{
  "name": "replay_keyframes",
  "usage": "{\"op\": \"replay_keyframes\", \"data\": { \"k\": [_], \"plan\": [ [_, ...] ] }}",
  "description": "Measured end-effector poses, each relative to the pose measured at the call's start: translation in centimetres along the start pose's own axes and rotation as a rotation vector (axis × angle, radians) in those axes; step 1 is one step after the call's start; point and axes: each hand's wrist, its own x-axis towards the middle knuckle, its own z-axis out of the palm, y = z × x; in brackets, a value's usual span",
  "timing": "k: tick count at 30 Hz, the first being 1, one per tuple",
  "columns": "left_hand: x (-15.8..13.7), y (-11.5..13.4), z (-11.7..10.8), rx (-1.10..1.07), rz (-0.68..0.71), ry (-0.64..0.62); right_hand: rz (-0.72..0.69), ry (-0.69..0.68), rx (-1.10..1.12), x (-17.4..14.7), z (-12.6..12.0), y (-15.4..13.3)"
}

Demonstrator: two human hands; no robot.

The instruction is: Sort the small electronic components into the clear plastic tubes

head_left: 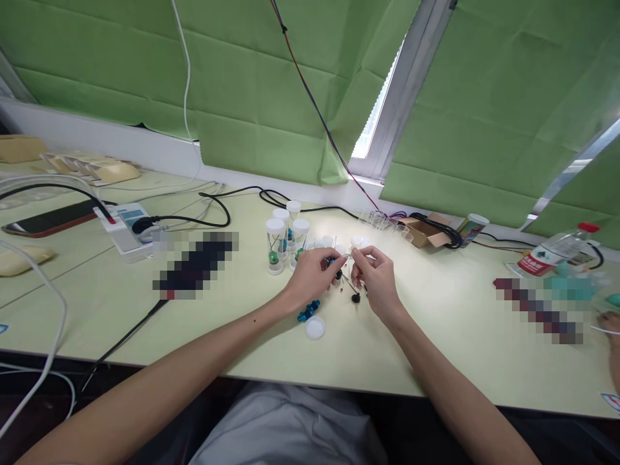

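Fingertips pinched close together, a person's left hand and right hand meet above a pale table on a thin piece too small to identify, beyond a blue part and white lid, with white-capped jars standing near the left hand.

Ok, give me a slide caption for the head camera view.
Left hand and right hand close together above a pale table, near white-capped tubes and a blue part.

no legible text, just blurred white characters on a red bottle label
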Motion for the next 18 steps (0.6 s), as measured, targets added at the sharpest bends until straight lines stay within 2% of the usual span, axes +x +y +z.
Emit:
{"op": "replay_keyframes", "data": {
  "k": [18],
  "plan": [
    [0.04,-0.13,0.04,-0.008,-0.02,0.014,-0.061,0.007,-0.083,0.08,-0.09,0.48]
  ]
}}
